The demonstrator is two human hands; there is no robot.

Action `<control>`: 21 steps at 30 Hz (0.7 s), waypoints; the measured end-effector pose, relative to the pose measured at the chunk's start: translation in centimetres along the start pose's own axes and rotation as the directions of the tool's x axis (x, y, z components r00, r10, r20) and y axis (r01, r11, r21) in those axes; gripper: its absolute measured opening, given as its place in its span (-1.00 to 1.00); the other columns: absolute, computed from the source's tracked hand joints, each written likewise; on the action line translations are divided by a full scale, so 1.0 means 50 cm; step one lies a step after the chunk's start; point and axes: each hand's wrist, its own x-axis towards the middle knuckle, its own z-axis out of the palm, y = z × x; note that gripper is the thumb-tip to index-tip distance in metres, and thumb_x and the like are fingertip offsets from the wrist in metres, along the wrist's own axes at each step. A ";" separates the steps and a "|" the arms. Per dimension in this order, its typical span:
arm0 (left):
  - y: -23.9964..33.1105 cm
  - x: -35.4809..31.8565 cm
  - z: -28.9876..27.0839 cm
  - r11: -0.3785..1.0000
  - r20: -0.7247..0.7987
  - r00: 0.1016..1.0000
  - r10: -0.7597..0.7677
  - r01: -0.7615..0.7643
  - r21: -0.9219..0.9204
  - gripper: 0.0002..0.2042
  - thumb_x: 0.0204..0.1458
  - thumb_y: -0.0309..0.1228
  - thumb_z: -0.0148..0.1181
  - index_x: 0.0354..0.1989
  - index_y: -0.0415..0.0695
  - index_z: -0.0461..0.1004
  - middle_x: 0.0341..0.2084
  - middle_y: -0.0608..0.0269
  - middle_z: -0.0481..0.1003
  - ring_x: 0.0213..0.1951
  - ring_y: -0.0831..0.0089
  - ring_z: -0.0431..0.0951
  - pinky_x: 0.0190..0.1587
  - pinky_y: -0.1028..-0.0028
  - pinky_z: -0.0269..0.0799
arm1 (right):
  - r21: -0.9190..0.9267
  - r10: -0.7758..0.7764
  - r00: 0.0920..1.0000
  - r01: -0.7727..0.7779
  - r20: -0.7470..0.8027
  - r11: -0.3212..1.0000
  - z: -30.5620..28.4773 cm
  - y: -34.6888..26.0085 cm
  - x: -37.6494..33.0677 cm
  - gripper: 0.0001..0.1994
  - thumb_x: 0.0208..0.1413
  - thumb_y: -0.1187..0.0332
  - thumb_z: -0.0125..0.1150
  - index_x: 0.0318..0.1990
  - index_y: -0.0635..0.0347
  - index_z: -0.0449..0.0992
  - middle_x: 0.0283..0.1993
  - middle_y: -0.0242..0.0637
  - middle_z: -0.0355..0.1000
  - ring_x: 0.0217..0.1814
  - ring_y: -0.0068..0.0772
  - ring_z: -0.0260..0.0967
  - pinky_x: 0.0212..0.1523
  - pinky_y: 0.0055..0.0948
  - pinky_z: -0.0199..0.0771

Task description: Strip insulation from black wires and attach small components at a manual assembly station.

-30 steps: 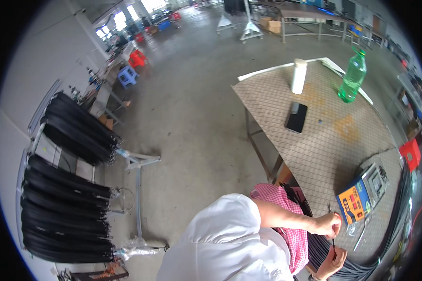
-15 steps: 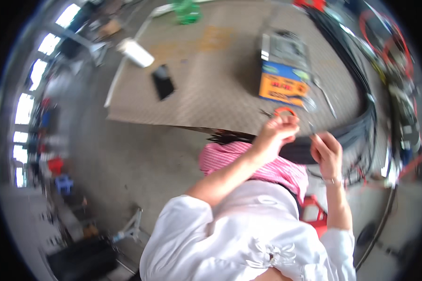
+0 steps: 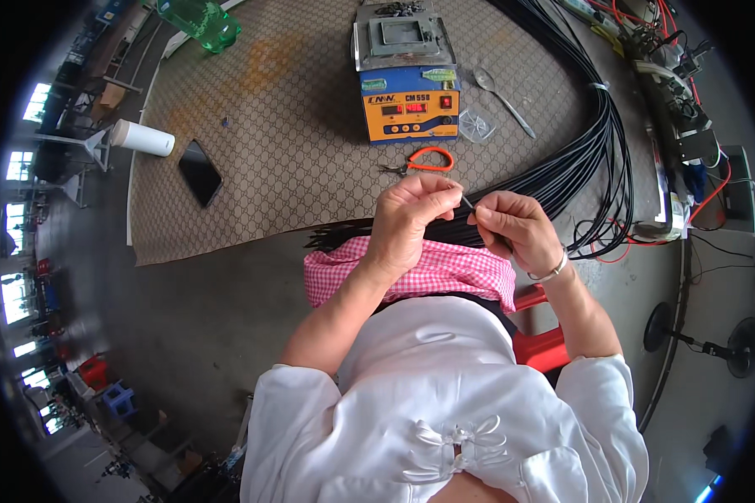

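At the table's front edge, my left hand and my right hand are raised close together, each with thumb and forefinger pinched. A thin black cable end runs between the two pinches; its tip is hidden by my left fingers. Just beyond my left hand lie small cutting pliers with orange handles. A long bundle of black cables curves from the far right of the table, behind my right hand, to my lap. A pink checked cloth covers my lap beneath both hands.
A blue and orange solder pot with a lit display stands past the pliers. To its right are a clear dish and a spoon. A phone, a white tumbler and a green bottle are at left.
My hands have come closer together, with the cable end now bridging them. The whole view has shifted, so the table's things appear farther left, and the picture is sharper.
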 end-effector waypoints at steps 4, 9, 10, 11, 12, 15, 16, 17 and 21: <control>-0.006 0.006 0.003 1.000 -0.066 0.998 0.003 -0.002 0.019 -0.93 -0.12 -0.46 0.14 -0.51 -0.19 0.42 -0.62 0.39 0.39 -0.57 0.68 0.30 -0.46 0.67 0.23 | -0.482 -0.317 0.949 0.276 -0.003 0.832 0.007 0.016 0.009 -0.89 0.05 0.46 0.07 -0.41 0.34 0.42 -0.63 -0.43 0.27 -0.62 -0.68 0.19 -0.62 -0.66 0.19; -0.016 0.022 0.001 0.902 -0.099 0.947 -0.305 0.254 -0.350 -0.91 -0.02 -0.38 0.06 -0.44 -0.13 0.40 -0.60 0.39 0.39 -0.54 0.63 0.34 -0.40 0.55 0.31 | -0.648 -0.516 0.856 0.386 -0.013 0.657 0.011 0.030 0.023 -0.90 0.02 0.47 0.11 -0.40 0.34 0.41 -0.64 -0.41 0.26 -0.61 -0.68 0.18 -0.61 -0.64 0.21; -0.013 0.021 0.003 0.901 -0.089 0.955 -0.282 0.232 -0.366 -0.89 0.00 -0.37 0.06 -0.42 -0.13 0.41 -0.59 0.39 0.39 -0.53 0.62 0.36 -0.38 0.53 0.33 | -0.517 -0.413 0.908 0.321 -0.072 0.794 0.007 0.030 0.022 -0.89 0.04 0.44 0.10 -0.39 0.33 0.42 -0.65 -0.43 0.25 -0.62 -0.70 0.16 -0.64 -0.66 0.16; -0.006 0.020 0.009 0.900 -0.079 0.963 -0.259 0.210 -0.382 -0.88 0.01 -0.35 0.05 -0.40 -0.13 0.41 -0.57 0.38 0.40 -0.51 0.61 0.37 -0.35 0.52 0.35 | -0.366 -0.298 0.948 0.239 -0.112 0.899 0.000 0.027 0.021 -0.87 0.06 0.42 0.09 -0.38 0.33 0.42 -0.66 -0.45 0.23 -0.64 -0.73 0.13 -0.66 -0.68 0.12; -0.002 0.018 0.011 0.898 -0.071 0.969 -0.236 0.190 -0.397 -0.86 0.02 -0.34 0.05 -0.37 -0.13 0.42 -0.56 0.37 0.41 -0.49 0.60 0.39 -0.33 0.51 0.37 | -0.202 -0.174 0.976 0.146 -0.132 0.969 -0.005 0.026 0.019 -0.86 0.08 0.39 0.07 -0.37 0.32 0.42 -0.66 -0.47 0.22 -0.66 -0.75 0.10 -0.68 -0.70 0.08; -0.015 0.010 -0.006 0.953 0.002 0.983 -0.181 0.176 -0.245 -0.86 0.02 -0.39 0.06 -0.32 -0.18 0.42 -0.48 0.32 0.46 -0.45 0.58 0.45 -0.27 0.53 0.40 | -0.153 -0.135 0.988 0.122 -0.080 0.981 -0.010 0.015 0.018 -0.80 0.12 0.31 0.03 -0.35 0.30 0.43 -0.67 -0.52 0.19 -0.68 -0.79 0.03 -0.71 -0.75 -0.03; -0.017 0.007 -0.008 0.973 0.009 0.988 -0.153 0.153 -0.174 -0.87 0.02 -0.41 0.06 -0.32 -0.19 0.42 -0.46 0.31 0.46 -0.45 0.58 0.45 -0.27 0.54 0.40 | -0.140 -0.113 0.992 0.104 -0.060 0.985 -0.010 0.010 0.016 -0.80 0.12 0.31 0.03 -0.35 0.30 0.43 -0.67 -0.51 0.19 -0.68 -0.79 0.03 -0.71 -0.75 -0.03; -0.018 0.007 -0.008 0.977 0.001 0.990 -0.142 0.140 -0.160 -0.89 0.01 -0.46 0.06 -0.32 -0.21 0.42 -0.45 0.27 0.48 -0.44 0.59 0.46 -0.29 0.58 0.41 | -0.134 -0.093 0.993 0.082 -0.071 0.987 -0.008 0.009 0.015 -0.80 0.11 0.31 0.03 -0.35 0.30 0.43 -0.68 -0.51 0.19 -0.68 -0.79 0.02 -0.71 -0.75 -0.05; -0.013 0.004 -0.002 0.999 -0.023 1.000 -0.012 0.014 0.051 -0.89 0.00 -0.48 0.08 -0.34 -0.24 0.43 -0.46 0.23 0.49 -0.47 0.57 0.47 -0.32 0.61 0.40 | -0.029 -0.013 0.999 0.012 -0.047 0.999 -0.015 0.006 0.015 -0.81 0.10 0.33 0.05 -0.35 0.31 0.43 -0.67 -0.49 0.19 -0.69 -0.78 0.00 -0.72 -0.75 -0.07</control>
